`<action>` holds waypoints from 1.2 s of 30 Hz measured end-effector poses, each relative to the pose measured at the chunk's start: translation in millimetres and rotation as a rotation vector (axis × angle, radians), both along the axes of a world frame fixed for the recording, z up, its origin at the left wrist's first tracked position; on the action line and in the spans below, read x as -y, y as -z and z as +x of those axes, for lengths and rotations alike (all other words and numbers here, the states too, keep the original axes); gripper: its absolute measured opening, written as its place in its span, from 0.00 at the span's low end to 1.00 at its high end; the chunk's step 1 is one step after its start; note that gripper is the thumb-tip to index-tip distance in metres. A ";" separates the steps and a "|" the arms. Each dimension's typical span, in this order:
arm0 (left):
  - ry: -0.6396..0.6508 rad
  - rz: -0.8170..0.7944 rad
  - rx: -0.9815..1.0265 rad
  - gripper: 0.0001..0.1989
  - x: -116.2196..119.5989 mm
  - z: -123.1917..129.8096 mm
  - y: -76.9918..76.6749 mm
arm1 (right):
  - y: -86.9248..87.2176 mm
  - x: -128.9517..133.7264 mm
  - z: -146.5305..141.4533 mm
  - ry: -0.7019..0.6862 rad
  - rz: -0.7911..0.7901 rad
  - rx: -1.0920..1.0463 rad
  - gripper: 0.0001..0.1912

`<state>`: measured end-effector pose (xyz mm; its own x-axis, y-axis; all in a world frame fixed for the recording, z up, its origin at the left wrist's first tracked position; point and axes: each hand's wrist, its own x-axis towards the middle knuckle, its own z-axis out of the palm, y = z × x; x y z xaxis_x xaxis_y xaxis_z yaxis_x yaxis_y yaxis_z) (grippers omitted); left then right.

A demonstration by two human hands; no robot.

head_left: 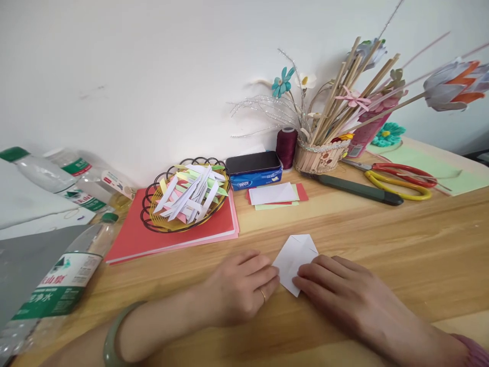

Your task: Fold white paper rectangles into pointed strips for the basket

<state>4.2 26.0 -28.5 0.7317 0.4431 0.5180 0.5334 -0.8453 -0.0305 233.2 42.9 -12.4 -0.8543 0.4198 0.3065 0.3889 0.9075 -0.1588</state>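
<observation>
A small folded sheet of white paper [292,261] lies on the wooden table in front of me, its top corners creased inward and its lower end pointed. My left hand [244,285] grips the paper's left edge, fingers curled together and a thin ring on one of them. Across the right side of the paper lie the fingers of my right hand [340,285], closed together and pressing on it; its thumb is hidden. Just beyond the paper is a small stack of paper rectangles [275,193], white on top with red and pale green beneath.
A wire basket [147,216] of folded paper strips sits on red sheets [128,232]. Behind are a phone [254,164] on a blue pack, a thread spool [286,148] and a stick-filled pot [319,157]. A cutter [359,188] and scissors [401,176] lie right; plastic bottles [63,285] left.
</observation>
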 end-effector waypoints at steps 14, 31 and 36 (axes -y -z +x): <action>-0.005 0.020 -0.055 0.07 3.8 -1.1 0.5 | 7.0 -1.3 -9.7 0.214 -0.416 -0.122 0.10; 0.005 -0.049 -0.037 0.10 7.3 2.6 0.8 | 14.5 6.5 -22.9 0.412 -0.337 -0.103 0.06; -0.016 -0.071 -0.046 0.11 7.4 4.4 0.6 | 14.2 6.7 -24.1 0.403 -0.320 -0.118 0.06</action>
<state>8.6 18.6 -29.1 0.7465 0.4896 0.4505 0.5464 -0.8375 0.0047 209.1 36.2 -26.5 -0.5732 0.7964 0.1928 0.6600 0.5882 -0.4673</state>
